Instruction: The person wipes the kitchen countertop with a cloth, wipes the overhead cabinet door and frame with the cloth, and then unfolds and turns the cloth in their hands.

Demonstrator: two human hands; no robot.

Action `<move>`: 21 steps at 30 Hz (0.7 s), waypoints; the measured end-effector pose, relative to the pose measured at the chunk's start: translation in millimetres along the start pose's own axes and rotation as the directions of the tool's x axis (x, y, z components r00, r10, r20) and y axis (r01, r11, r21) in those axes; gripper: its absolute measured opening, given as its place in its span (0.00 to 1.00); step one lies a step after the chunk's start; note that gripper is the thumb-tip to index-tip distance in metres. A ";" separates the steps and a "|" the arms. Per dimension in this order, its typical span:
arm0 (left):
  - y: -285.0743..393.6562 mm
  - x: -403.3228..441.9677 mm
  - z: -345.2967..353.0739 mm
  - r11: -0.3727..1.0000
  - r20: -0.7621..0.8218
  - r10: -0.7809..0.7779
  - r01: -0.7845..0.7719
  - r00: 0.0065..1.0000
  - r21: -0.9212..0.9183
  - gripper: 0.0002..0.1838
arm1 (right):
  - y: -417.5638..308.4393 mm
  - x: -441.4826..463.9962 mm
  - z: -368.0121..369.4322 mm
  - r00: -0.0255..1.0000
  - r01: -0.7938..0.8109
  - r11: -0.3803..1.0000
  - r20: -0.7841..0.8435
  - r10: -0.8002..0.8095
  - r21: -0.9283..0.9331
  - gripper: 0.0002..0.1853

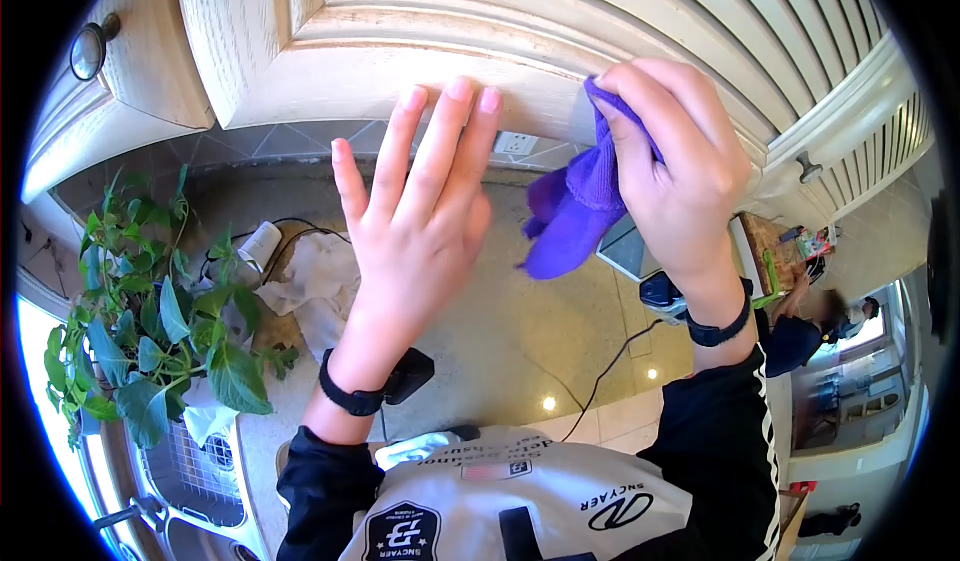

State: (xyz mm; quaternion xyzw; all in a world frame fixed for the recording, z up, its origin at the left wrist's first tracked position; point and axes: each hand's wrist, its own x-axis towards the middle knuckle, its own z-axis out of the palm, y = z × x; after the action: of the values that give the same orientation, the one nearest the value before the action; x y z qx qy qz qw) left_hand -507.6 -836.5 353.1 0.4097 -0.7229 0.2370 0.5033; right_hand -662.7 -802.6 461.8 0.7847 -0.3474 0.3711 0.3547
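My left hand [420, 186] is spread, palm down, its fingertips at the lower edge of a cream wooden cabinet door [400, 66]. Nothing is in it. Up at the same door, my right hand [685, 146] pinches a purple knit glove [590, 201] by its ribbed cuff. The glove hangs down to the left with its finger-like ends loose. Its top edge lies against the lower part of the door, though whether it presses there I cannot tell. Dark bands circle both wrists, the left one with a black box.
Below the cabinet runs a counter [470, 301] with a crumpled cloth [315, 286], a tipped white cup [260, 246] and cables. A leafy plant [160, 311] stands left, above a sink rack [200, 471]. Round knobs [90, 51] stick out from the cabinets. Another person [800, 336] is at far right.
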 end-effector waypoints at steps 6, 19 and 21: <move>1.8 -2.1 3.2 0.997 0.004 0.006 -0.005 1.000 -0.072 0.31 | -10.8 9.2 21.8 0.993 0.050 0.998 -0.108 -0.055 -0.048 0.09; -31.5 -5.7 -16.9 0.995 -0.020 -0.060 0.062 0.998 0.075 0.27 | 1.0 -2.8 4.9 0.997 0.019 0.999 -0.074 -0.016 0.045 0.15; -29.9 -7.1 -14.7 0.999 -0.009 -0.049 0.049 0.999 -0.005 0.27 | -3.5 3.7 10.8 0.996 0.028 0.999 -0.086 -0.024 0.045 0.15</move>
State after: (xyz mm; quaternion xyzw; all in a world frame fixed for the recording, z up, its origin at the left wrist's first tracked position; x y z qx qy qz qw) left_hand -473.8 -839.4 350.1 0.4251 -0.7110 0.2247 0.5132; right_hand -654.4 -810.7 458.7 0.7805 -0.3130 0.4079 0.3556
